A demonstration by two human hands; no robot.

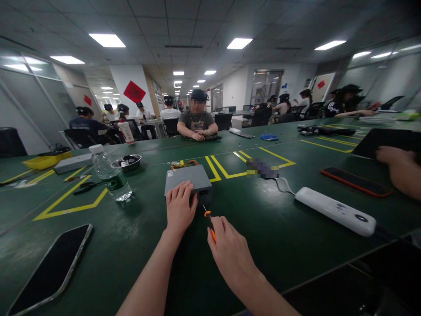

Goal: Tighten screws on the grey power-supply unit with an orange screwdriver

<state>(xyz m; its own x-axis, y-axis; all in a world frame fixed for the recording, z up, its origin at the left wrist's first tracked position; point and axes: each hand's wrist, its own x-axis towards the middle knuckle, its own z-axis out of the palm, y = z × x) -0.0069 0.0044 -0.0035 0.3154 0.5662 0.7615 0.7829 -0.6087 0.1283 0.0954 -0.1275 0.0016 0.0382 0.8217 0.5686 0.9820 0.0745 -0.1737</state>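
Observation:
A grey metal computer power supply unit point(188, 174) lies on the green table in front of me, with coloured wires point(187, 163) coming out at its far side. My left hand point(180, 205) grips its near left part, fingers across the top and thumb down by the near face. Closed around the handle of an orange and black screwdriver point(208, 216) is my right hand point(227, 242). The thin shaft points up at the near face, close to the socket; whether the tip touches is too small to tell.
Left of the unit stand a water bottle point(113, 177) and a metal bowl point(129, 162) with dark bits; a phone point(52, 272) lies nearer. At right are a white power strip point(333, 210) and an orange-edged phone point(357, 181). A person point(197, 118) sits opposite; another person's hand point(399, 160) shows at right.

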